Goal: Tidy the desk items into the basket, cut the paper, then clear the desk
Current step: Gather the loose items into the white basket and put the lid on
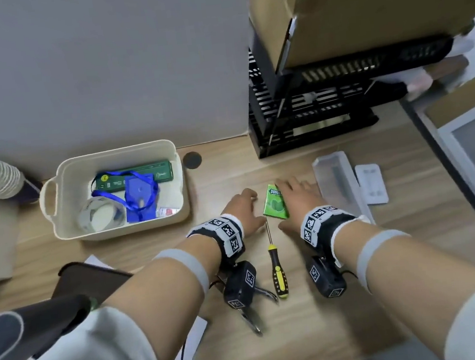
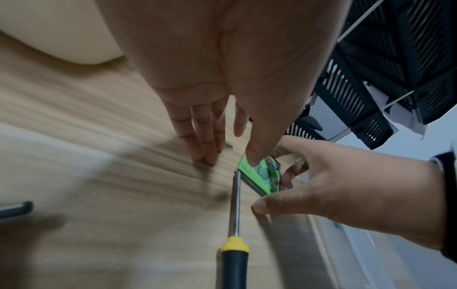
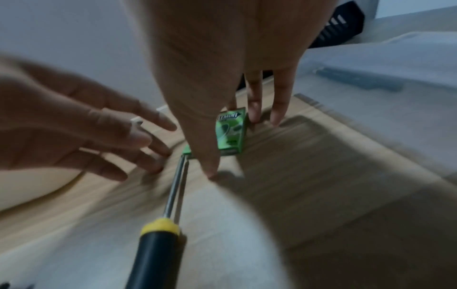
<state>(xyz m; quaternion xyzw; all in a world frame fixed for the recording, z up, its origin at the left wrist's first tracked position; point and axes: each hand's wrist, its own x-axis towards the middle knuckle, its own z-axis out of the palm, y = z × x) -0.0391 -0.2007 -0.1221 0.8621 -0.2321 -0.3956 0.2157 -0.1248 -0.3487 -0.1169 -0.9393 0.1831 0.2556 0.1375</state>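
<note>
Reaching: both hands are down at the green gum pack (image 1: pixel 275 202), which lies flat on the wooden desk (image 1: pixel 318 318) between them, not yet lifted.
Pack axis: its long side runs away from the person, roughly in line with the screwdriver (image 1: pixel 278 269), whose tip touches or nearly touches the pack's near corner.
Right hand (image 1: pixel 297 200): the nearer one; thumb at the near end, fingertips (image 3: pixel 254 117) on the desk along the far and right sides. It brackets the pack with fingers mostly straight; I judge no pinch has closed yet.
Left hand (image 1: pixel 244 211): relaxed and spread, holding nothing, fingers on the desk just left of the pack; its thumb tip (image 2: pixel 252 162) appears over the pack's edge in the left wrist view, contact unclear.
Writing: white letters read "…EMINT" in the wrist views; the rest is too blurred.
Basket (image 1: pixel 55 184): the cream bin, well to the left, already holds a green box, a blue lanyard with card holder and a tape roll.
Near edge: scissors (image 1: pixel 254 321) lie beneath the left wrist; white paper (image 1: pixel 189 349) shows under the left forearm.
Right side: a clear plastic case (image 1: pixel 336 181).
</note>
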